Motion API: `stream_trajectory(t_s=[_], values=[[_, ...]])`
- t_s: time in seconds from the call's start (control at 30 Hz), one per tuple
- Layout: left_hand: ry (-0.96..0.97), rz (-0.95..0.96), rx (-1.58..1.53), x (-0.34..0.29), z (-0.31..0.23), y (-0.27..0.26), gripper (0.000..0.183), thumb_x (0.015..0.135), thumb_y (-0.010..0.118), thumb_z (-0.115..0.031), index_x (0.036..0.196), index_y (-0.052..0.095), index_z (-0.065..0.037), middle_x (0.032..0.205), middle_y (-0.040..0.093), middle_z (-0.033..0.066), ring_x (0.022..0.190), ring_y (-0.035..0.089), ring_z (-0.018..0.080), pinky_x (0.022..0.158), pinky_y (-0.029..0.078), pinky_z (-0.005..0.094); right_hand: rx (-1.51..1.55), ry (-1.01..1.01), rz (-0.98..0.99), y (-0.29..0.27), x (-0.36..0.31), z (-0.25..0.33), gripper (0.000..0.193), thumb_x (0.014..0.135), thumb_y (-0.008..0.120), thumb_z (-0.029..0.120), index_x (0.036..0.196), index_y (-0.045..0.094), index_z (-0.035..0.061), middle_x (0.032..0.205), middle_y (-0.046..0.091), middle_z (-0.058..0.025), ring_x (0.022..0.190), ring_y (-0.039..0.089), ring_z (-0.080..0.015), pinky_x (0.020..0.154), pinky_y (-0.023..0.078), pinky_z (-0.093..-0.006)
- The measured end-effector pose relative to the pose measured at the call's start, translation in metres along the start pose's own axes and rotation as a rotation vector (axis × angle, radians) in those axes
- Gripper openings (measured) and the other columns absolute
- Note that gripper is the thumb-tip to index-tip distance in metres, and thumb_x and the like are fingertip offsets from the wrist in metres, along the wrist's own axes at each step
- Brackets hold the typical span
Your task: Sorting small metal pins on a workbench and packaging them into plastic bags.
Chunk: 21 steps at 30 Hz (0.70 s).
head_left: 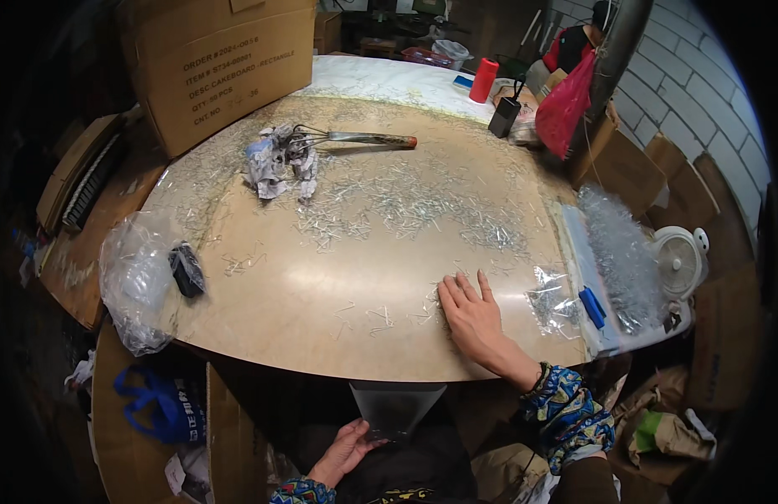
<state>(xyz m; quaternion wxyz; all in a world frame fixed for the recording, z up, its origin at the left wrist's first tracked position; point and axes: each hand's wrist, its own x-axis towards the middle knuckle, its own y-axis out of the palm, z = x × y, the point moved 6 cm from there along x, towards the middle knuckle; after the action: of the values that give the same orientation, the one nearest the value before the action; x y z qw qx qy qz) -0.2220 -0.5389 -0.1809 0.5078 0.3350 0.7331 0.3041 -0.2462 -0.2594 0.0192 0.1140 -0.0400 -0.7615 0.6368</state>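
My right hand [474, 323] lies palm down on the brown tabletop, its fingers stretched out. Beside its fingertips and to its left are a few thin, shiny, stick-like pieces [380, 318]. Many more of these pieces [406, 206] lie scattered in a loose heap across the middle of the table [296, 290]. Below the front edge, my left hand [348, 449] pinches the lower part of a translucent plastic bag [397, 405], whose top reaches the table's edge. The contents of the bag are hard to make out.
A large cardboard box [229, 67] stands back left. Crumpled paper [275, 164] and a long-handled tool [364, 139] lie beyond the heap. Left sits a clear plastic bag [137, 277]; right are small plastic bags [552, 301], a blue clip-like object [591, 308] and a white fan [679, 262].
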Motion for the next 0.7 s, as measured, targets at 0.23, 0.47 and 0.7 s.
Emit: stream_trajectory(t_s=[0.23, 0.47, 0.7], values=[[-0.01, 0.027, -0.035, 0.0, 0.002, -0.001, 0.031, 0.092, 0.063, -0.02, 0.116, 0.056, -0.001, 0.116, 0.063, 0.0123, 0.109, 0.061, 0.0239, 0.093, 0.052, 0.0445, 0.063, -0.105, -0.063, -0.018, 0.001, 0.023, 0.049, 0.083, 0.051, 0.011, 0.132, 0.049, 0.0085, 0.142, 0.042, -0.0177, 0.136, 0.035, -0.0345, 0.114, 0.016, -0.0552], [-0.003, 0.037, -0.013, -0.001, 0.0, -0.001, 0.032, 0.092, 0.063, -0.02, 0.117, 0.055, -0.001, 0.117, 0.063, 0.0119, 0.109, 0.061, 0.0234, 0.093, 0.052, 0.0441, 0.116, -0.211, -0.079, -0.026, 0.008, 0.048, 0.043, 0.087, 0.047, 0.016, 0.129, 0.052, 0.0114, 0.143, 0.04, -0.017, 0.137, 0.033, -0.035, 0.113, 0.018, -0.0556], [-0.001, 0.023, -0.037, 0.001, 0.004, -0.005, 0.03, 0.092, 0.063, -0.019, 0.115, 0.056, -0.001, 0.115, 0.063, 0.0116, 0.108, 0.061, 0.024, 0.093, 0.052, 0.0452, 0.135, -0.224, -0.075, -0.024, 0.008, 0.051, 0.042, 0.087, 0.048, 0.016, 0.128, 0.053, 0.0112, 0.142, 0.041, -0.0183, 0.137, 0.033, -0.0353, 0.113, 0.019, -0.0557]])
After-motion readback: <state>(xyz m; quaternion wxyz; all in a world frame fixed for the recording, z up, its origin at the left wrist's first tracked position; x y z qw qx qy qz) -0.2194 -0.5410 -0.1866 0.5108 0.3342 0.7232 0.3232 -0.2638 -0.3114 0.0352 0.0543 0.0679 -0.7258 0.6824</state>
